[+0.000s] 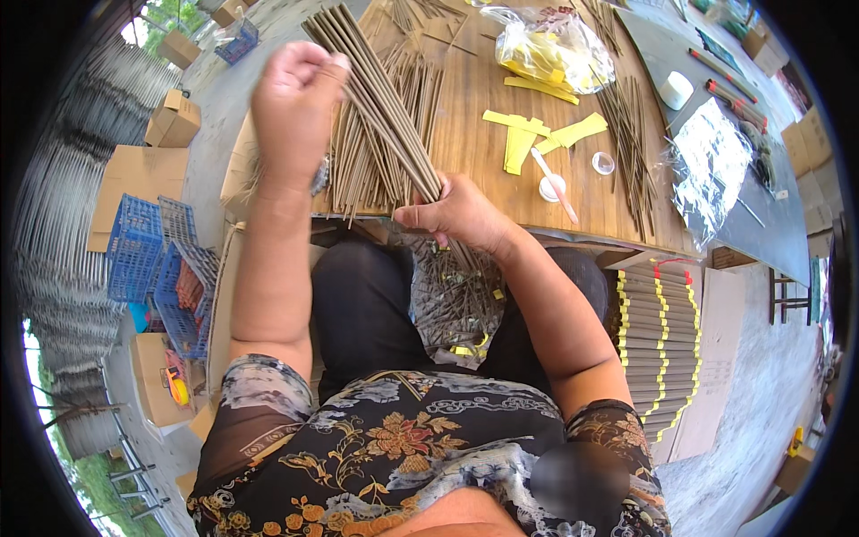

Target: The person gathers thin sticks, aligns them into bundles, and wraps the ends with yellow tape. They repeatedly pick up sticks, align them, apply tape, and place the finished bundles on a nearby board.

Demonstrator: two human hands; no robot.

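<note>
My right hand (458, 215) is closed around the lower end of a bundle of thin brown sticks (380, 94), which look like incense sticks. The bundle slants up and to the left over the table. Beside its upper end is my left hand (300, 98), raised, with thumb and fingers curled together; whatever they pinch, if anything, is hidden. Under the bundle, many loose brown sticks (358, 179) lie on the wooden table (465, 134). Yellow paper strips (519, 143) are spread to the right, near a small white cup (552, 188) with a pale stick-like tool (555, 183) across it.
A clear plastic bag (555, 49) with yellow strips lies farther back, and more sticks (631, 152) at the right. Finished-looking bundles with yellow bands (658, 340) are stacked by my right leg. Blue crates (134, 246) and cardboard boxes (134, 188) stand at left.
</note>
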